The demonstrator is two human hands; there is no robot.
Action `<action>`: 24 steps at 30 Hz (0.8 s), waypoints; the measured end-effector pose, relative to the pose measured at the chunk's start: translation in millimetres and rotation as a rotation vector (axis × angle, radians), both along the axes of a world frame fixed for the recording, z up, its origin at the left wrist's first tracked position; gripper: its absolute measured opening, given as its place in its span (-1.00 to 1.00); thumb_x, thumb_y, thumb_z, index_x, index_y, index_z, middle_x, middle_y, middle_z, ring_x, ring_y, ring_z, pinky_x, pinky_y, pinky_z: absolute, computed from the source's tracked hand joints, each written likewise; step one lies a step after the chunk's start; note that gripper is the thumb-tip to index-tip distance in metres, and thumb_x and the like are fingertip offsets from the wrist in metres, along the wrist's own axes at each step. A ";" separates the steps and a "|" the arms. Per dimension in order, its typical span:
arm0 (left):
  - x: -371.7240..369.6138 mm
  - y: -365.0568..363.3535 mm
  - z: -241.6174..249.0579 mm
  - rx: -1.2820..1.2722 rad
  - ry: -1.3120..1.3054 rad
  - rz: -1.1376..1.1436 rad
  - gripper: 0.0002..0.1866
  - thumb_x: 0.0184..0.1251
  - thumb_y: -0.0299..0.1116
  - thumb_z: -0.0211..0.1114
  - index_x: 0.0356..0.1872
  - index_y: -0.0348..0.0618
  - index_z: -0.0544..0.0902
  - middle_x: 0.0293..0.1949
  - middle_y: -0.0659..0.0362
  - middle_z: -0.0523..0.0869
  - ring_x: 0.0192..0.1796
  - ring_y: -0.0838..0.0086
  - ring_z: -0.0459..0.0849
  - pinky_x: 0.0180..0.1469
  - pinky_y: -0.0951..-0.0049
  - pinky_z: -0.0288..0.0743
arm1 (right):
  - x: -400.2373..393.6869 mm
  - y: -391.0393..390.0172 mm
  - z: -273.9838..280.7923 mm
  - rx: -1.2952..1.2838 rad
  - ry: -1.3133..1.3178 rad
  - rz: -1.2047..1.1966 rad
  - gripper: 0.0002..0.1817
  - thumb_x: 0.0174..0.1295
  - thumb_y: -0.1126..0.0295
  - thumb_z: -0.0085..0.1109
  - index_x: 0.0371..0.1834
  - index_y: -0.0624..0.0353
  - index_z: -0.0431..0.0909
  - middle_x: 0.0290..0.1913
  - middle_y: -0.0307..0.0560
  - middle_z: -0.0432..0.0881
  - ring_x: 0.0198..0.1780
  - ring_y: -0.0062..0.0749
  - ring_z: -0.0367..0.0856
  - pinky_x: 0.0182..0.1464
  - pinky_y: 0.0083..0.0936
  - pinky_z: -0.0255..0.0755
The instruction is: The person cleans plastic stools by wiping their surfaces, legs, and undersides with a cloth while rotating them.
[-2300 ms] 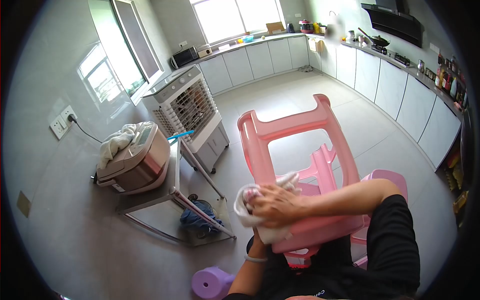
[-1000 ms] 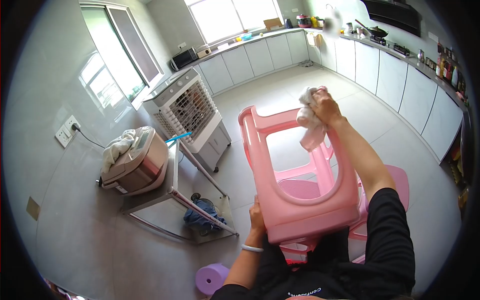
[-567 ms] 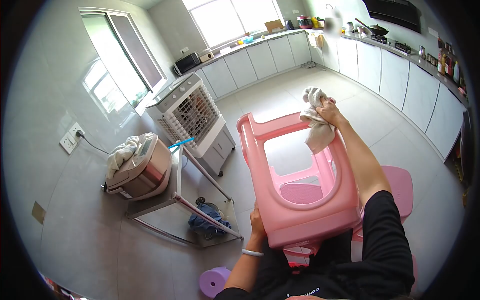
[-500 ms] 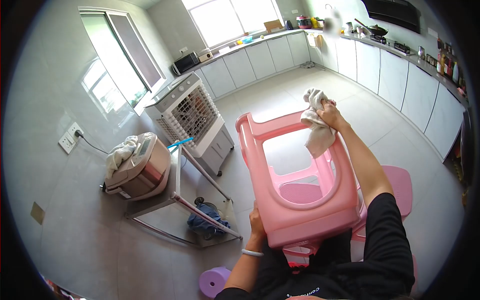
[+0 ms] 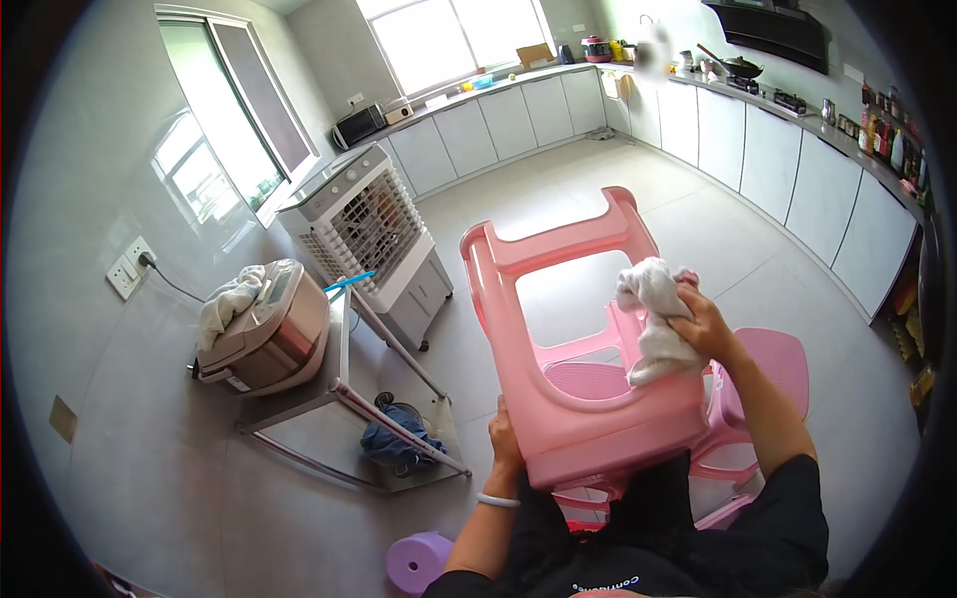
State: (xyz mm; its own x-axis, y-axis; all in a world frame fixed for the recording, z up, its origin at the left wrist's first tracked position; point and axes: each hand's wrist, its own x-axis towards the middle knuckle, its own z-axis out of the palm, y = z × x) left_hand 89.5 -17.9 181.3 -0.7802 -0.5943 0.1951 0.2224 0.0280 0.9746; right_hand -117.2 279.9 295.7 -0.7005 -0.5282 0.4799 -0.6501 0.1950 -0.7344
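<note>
A pink plastic stool (image 5: 588,448) is held up in front of my body, its legs pointing away. My left hand (image 5: 505,439) grips its near left edge, with the fingers partly hidden behind the plastic. In my right hand (image 5: 703,324) is a bunched white cloth (image 5: 658,324), pressed against the right side of the stool's frame beside the large opening. Beyond the stool, a pink chair (image 5: 773,374) stands on the floor at the right, and part of its seat shows through the opening.
At the left, a metal rack (image 5: 344,369) carries a rice cooker (image 5: 269,329) with a cloth on it. An air cooler (image 5: 374,234) stands behind. A purple stool (image 5: 419,560) is low at the left. Cabinets (image 5: 538,112) line the far walls.
My right hand has moved with the cloth from the far right corner down along the stool's right side, nearer to me. The far right leg of the stool is now uncovered.
</note>
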 end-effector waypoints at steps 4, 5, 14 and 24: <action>1.6 -4.7 -8.8 -0.213 0.001 0.035 -0.47 0.73 -0.06 -0.16 0.03 -0.34 0.63 -0.13 0.05 0.76 -0.17 0.39 0.75 -0.09 0.37 0.68 | 63.9 21.1 -20.5 -0.235 -0.178 -0.045 -0.53 0.12 0.49 0.12 0.15 0.35 0.57 0.12 0.13 0.62 0.21 -0.11 0.56 0.34 -0.24 0.35; 3.4 -5.5 -7.5 -0.217 -0.002 0.028 -0.47 0.73 -0.06 -0.16 0.03 -0.35 0.63 -0.13 0.05 0.76 -0.16 0.39 0.75 -0.09 0.36 0.68 | 75.7 26.0 -33.1 -0.242 -0.023 -0.071 -0.52 0.09 0.49 0.15 0.15 0.35 0.57 0.12 0.16 0.61 0.22 -0.04 0.56 0.36 -0.19 0.33; -2.3 -12.9 -12.9 -0.502 0.034 0.045 -0.46 0.73 -0.06 -0.16 -0.03 -0.33 0.66 -0.19 0.11 0.78 -0.27 0.43 0.76 -0.19 0.40 0.67 | 155.8 -10.8 4.5 0.262 0.354 0.096 -0.47 -0.04 0.30 0.35 0.06 0.28 0.62 0.17 0.25 0.57 0.26 0.24 0.50 0.29 0.07 0.35; -0.3 -16.2 -38.3 0.245 0.031 -0.125 -0.56 0.62 -0.05 0.00 0.18 -0.18 0.58 0.05 0.12 0.68 0.05 0.39 0.65 0.13 0.33 0.50 | 153.7 -163.8 16.3 0.513 0.606 0.606 -0.54 0.14 0.16 0.29 0.14 -0.04 0.63 0.29 0.01 0.52 0.35 0.11 0.46 0.31 0.41 0.22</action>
State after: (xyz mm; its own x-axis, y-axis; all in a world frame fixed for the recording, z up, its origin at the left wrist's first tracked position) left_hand 89.2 -34.0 143.1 -0.8462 -0.5264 0.0823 0.2394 -0.2377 0.9414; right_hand 36.5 116.1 312.0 0.0431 -0.9587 0.2810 -0.9818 -0.0926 -0.1655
